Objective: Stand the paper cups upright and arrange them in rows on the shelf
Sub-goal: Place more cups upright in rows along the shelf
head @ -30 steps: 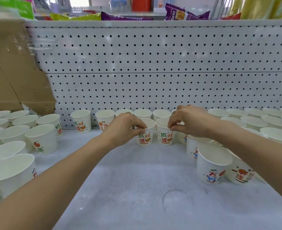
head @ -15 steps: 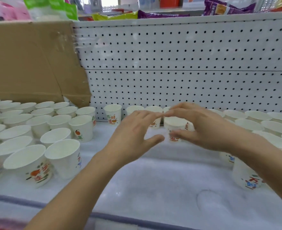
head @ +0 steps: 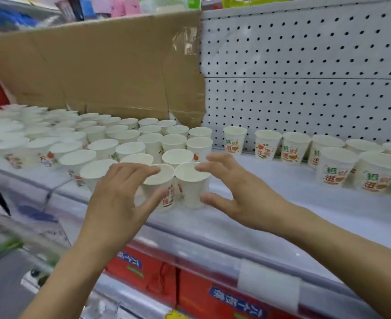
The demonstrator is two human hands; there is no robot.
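Two upright white paper cups stand side by side near the shelf's front edge, a left cup [head: 161, 180] and a right cup [head: 191, 180]. My left hand [head: 120, 199] curves around the left cup with fingers spread, thumb near its printed side. My right hand [head: 233, 192] flanks the right cup, fingers over its rim and thumb at its base. Neither hand clearly grips a cup. Behind them a dense block of upright cups [head: 93, 139] fills the shelf's left part. A row of printed cups [head: 295, 148] runs along the back right.
The white shelf [head: 282, 199] has a pegboard back [head: 305, 77]. A brown cardboard sheet [head: 97, 70] leans behind the left cups. Red boxes [head: 157, 272] sit on the lower level, under the shelf's front edge.
My view has swung left and both hands have left the back-row cups, coming forward and left to the two cups at the front edge. The big cup block is now in full view.
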